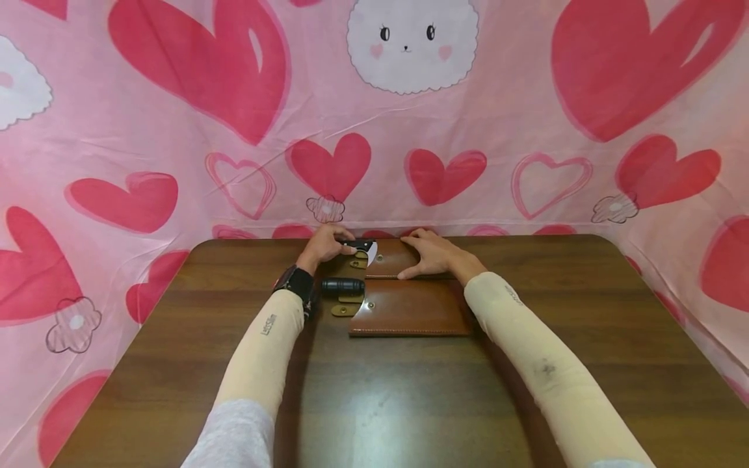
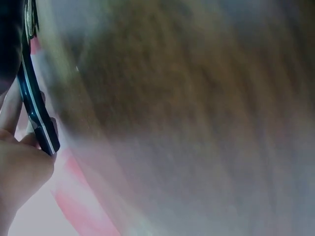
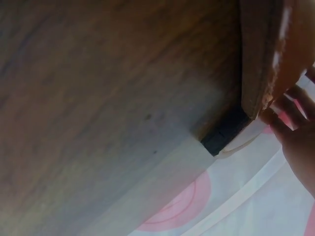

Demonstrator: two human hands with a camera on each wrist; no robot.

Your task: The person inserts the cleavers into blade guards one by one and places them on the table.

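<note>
At the table's far side, my left hand [image 1: 328, 246] pinches the black handle of a knife [image 1: 353, 245]. The metal strip along that handle [image 2: 37, 105] shows in the left wrist view. Part of its shiny blade [image 1: 372, 253] is visible, and the rest is hidden in a brown leather sheath [image 1: 389, 260]. My right hand [image 1: 435, 253] holds this sheath across its width, thumb at the near edge and fingers at the far edge. In the right wrist view, the fingertips [image 3: 270, 118] meet the sheath's edge.
Just nearer lies a second brown leather sheath [image 1: 418, 311], with a black handle [image 1: 343, 286] sticking out leftward and an olive snap strap [image 1: 343, 311] beside it. Behind the wooden table [image 1: 386, 403] hangs a pink heart-patterned cloth [image 1: 497, 117].
</note>
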